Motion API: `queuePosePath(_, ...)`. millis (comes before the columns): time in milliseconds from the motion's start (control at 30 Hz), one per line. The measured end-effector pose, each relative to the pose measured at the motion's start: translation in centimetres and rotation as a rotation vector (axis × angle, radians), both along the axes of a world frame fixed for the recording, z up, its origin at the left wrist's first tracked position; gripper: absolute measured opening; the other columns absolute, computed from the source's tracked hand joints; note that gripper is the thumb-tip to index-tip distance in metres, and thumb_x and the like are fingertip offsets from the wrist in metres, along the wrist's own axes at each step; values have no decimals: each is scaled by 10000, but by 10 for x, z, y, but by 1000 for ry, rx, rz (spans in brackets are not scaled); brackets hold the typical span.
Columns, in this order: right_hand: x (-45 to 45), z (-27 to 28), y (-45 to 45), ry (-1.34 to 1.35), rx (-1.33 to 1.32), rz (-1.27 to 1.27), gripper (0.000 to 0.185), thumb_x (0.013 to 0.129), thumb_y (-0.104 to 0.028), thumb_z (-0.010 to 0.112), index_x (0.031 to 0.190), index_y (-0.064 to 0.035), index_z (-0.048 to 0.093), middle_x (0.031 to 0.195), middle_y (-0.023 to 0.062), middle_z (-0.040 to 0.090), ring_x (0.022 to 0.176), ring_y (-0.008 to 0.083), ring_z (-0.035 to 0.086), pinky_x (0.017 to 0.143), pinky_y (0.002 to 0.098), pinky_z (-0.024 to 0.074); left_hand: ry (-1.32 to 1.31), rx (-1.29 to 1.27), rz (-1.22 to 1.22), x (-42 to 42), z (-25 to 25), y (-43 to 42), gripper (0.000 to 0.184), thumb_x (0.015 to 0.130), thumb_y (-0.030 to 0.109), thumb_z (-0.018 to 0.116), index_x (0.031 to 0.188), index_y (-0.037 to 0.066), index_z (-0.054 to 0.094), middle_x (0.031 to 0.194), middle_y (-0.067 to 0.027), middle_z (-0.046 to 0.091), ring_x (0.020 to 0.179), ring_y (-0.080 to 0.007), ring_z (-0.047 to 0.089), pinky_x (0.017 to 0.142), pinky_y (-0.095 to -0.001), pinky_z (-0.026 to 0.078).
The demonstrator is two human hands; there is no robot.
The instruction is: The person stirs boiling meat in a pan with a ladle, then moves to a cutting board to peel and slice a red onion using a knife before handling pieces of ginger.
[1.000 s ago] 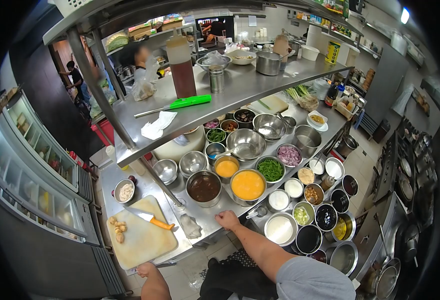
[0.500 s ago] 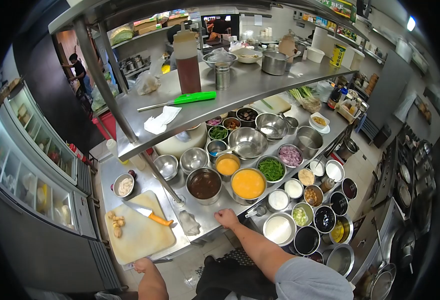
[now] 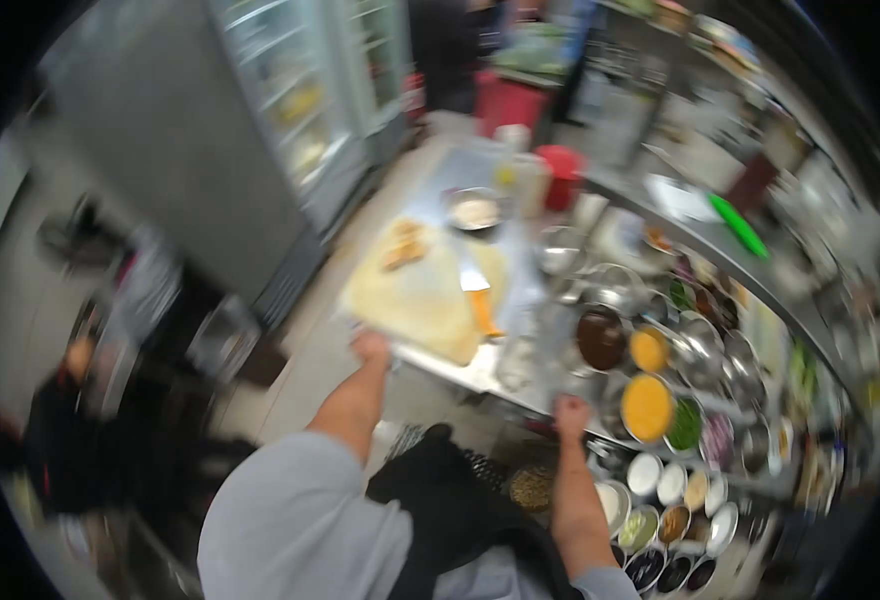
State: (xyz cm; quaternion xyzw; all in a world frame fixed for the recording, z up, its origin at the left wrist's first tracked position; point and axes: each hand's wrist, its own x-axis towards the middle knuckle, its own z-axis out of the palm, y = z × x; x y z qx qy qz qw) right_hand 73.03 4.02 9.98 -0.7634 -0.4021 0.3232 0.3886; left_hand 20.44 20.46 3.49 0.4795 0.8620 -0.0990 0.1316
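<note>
My left hand [image 3: 370, 346], curled closed, is at the near left corner of the yellowed cutting board [image 3: 400, 300]; whether anything is inside it is hidden. My right hand [image 3: 572, 412] is a fist on the counter's front edge, with nothing seen in it. On the board lie a knife with an orange handle [image 3: 483, 313] and a small heap of pale tan pieces [image 3: 403, 245], apart from both hands. A crumpled whitish cloth or bag [image 3: 516, 364] lies between the board and my right hand. Motion blurs the view.
Right of my right hand stand pots of dark sauce [image 3: 600, 337], yellow liquid [image 3: 647, 407] and chopped greens [image 3: 684, 425]. A bowl of pale food [image 3: 475, 210] sits behind the board. A steel shelf [image 3: 680, 225] overhangs the counter. A person in dark clothing [image 3: 65, 430] is at left.
The view has swung left, so the board, pots and shelf appear farther right and tilted. The fridges fill more of the upper left. Both hands remain at the counter's front edge.
</note>
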Motion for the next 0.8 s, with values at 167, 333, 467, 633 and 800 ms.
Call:
queuePosePath(167, -16, -2, -11, 165, -47, 6, 389, 997, -329, 609, 785, -12, 686, 577, 50, 604, 405, 152, 533, 337, 304, 403, -369, 271, -19, 1, 62, -138, 506, 1033, 278, 448, 1439, -18, 508, 1389, -235, 599, 1335, -465, 499, 1179, -605, 299)
queuePosePath(333, -27, 18, -3, 48, 19, 75, 390, 1021, -308, 522, 800, -11, 644, 570, 50, 560, 385, 147, 489, 335, 311, 387, -508, -119, -231, -55, -48, -297, 534, 910, 405, 576, 1230, -12, 669, 1297, -270, 645, 1249, -473, 581, 1075, -543, 454)
queuePosePath(467, -43, 22, -20, 3, 69, 92, 400, 1026, -313, 519, 811, -4, 655, 579, 62, 569, 381, 151, 488, 338, 313, 403, -431, -451, 100, -93, -58, -439, 409, 852, 339, 613, 1108, 73, 787, 1233, -196, 721, 1166, -387, 678, 998, -496, 522)
queuePosePath(633, -78, -8, -61, 115, -130, 287, 390, 1029, -327, 562, 888, 17, 682, 628, 87, 623, 482, 159, 585, 352, 306, 432, -417, -463, 222, -120, -49, -506, 358, 881, 289, 602, 1110, 92, 795, 1218, -195, 725, 1123, -417, 687, 973, -482, 542)
queuePosePath(800, -95, -94, -94, 146, -483, 639, 424, 1025, -361, 580, 974, 39, 710, 682, 106, 665, 593, 202, 660, 493, 372, 514, -502, -177, 445, -117, -37, -465, 380, 873, 305, 608, 1057, 26, 791, 1200, -234, 718, 1132, -381, 692, 958, -474, 542)
